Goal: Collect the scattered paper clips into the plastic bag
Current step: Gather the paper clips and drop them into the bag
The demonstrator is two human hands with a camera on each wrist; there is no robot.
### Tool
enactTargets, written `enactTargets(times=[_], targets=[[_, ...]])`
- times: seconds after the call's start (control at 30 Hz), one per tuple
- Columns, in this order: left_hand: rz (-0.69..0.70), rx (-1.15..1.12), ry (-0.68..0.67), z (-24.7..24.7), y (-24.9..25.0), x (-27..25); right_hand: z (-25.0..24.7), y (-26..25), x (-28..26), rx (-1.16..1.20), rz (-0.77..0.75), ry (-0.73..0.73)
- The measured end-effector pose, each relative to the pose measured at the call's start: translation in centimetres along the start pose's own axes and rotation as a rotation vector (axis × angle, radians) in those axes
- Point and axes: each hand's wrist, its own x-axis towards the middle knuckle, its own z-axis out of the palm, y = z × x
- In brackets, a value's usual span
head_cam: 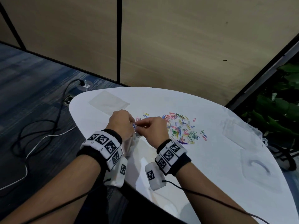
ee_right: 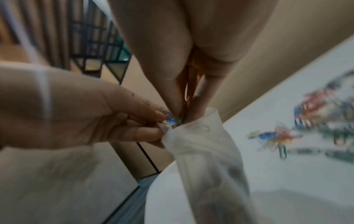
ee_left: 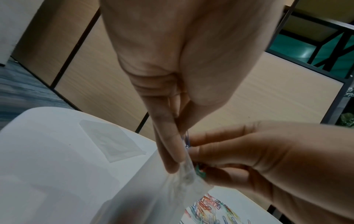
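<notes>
My left hand (head_cam: 133, 126) pinches the mouth of a clear plastic bag (head_cam: 129, 143), which hangs down to the white table (head_cam: 218, 159). My right hand (head_cam: 142, 125) meets it at the bag's opening and pinches a few paper clips. In the left wrist view, the left fingers (ee_left: 172, 151) grip the bag (ee_left: 153, 197) rim while the right hand (ee_left: 199, 160) holds a green clip (ee_left: 200, 172) against it. In the right wrist view, blue and green clips (ee_right: 170, 119) sit at the bag (ee_right: 206, 159) mouth. A heap of coloured paper clips (head_cam: 182, 128) lies just right of my hands.
A second flat clear bag (head_cam: 109, 101) lies at the table's far left. A clear plastic box (head_cam: 239, 133) and a clear lid (head_cam: 257, 168) sit near the right edge. Cables (head_cam: 40, 126) trail over the floor on the left; wooden panels stand behind.
</notes>
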Motion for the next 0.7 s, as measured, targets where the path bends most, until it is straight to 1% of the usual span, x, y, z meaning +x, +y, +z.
enactTargets(times=[0.1,0.17,0.27,0.37,0.53,0.63,0.7], targets=[[-0.009,-0.015,0.004,-0.05,-0.10,0.01,0.11,-0.83,0.30,-0.159,-0.077,-0.002],[-0.003,-0.010,0.000,-0.04,-0.09,-0.05,0.22,-0.91,0.33,-0.242,-0.071,-0.035],[0.000,-0.020,-0.008,0.10,-0.08,0.05,0.18,-0.76,0.21,-0.286,-0.026,-0.065],[0.009,-0.012,-0.030,0.34,0.07,-0.09,0.15,-0.48,0.20,-0.350,-0.032,-0.090],[0.015,-0.006,-0.039,0.38,0.16,-0.18,-0.05,-0.45,0.32,-0.433,-0.024,-0.183],[0.022,0.003,-0.051,0.45,0.41,-0.39,-0.18,-0.39,0.37,-0.496,-0.088,-0.206],[0.034,0.021,-0.047,0.42,0.51,-0.48,-0.01,-0.21,0.38,-0.553,-0.115,-0.251]])
